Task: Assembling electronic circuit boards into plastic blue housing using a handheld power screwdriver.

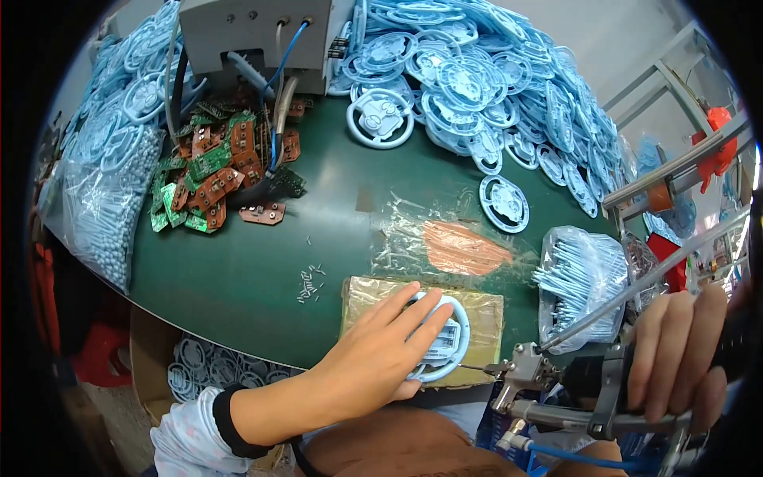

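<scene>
A light-blue toy steering wheel (462, 332) lies on a tape-covered pad (483, 318) at the table's near edge. My left hand (381, 338) holds the wheel, fingers laid across its left and upper part, thumb at its lower rim. That hand hides much of the wheel's left side. At the right, my right hand (675, 354) is wrapped round the dark grip of a power screwdriver (531, 372) with a metal head and a blue air hose. Its thin bit points left and meets the wheel's lower right rim; whether it touches a screw cannot be made out.
Loose screws (310, 284) lie left of the pad. Behind are orange-brown pieces (465, 248) on clear film, circuit boards (211, 171), a grey machine (254, 36) and a heap of blue wheels (477, 79). Bags of blue sticks (580, 278) stand both sides; a carton (151, 350) sits below left.
</scene>
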`<state>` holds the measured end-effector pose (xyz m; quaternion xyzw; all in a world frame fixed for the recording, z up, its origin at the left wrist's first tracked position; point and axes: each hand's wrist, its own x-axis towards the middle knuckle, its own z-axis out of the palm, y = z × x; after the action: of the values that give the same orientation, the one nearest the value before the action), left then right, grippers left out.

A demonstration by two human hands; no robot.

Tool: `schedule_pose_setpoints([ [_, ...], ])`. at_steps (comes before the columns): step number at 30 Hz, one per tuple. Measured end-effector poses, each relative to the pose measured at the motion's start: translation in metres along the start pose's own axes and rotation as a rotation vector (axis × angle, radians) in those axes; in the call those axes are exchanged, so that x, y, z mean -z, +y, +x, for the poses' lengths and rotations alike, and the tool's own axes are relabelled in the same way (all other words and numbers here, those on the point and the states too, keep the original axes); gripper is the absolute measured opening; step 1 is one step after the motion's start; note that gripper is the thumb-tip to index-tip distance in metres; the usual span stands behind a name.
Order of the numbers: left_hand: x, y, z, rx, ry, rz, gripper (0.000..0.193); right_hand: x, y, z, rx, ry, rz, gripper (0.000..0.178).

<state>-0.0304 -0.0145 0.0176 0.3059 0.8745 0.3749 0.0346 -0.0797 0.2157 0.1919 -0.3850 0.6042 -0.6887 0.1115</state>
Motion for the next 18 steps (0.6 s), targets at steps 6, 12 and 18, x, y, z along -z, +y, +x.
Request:
schedule_pose_setpoints([
  [6,-0.003,0.0,0.001,-0.02,0.019,-0.01,0.095,-0.003,0.006,-0.006,0.032,-0.083,-0.062,0.019],
  [12,0.003,-0.005,0.0,-0.067,0.008,-0.012,0.095,-0.009,0.014,0.001,0.164,-0.15,-0.185,0.06],
  [18,0.001,-0.009,0.003,-0.069,-0.048,0.034,0.097,-0.031,0.021,0.006,0.203,0.04,-0.073,0.047],
])
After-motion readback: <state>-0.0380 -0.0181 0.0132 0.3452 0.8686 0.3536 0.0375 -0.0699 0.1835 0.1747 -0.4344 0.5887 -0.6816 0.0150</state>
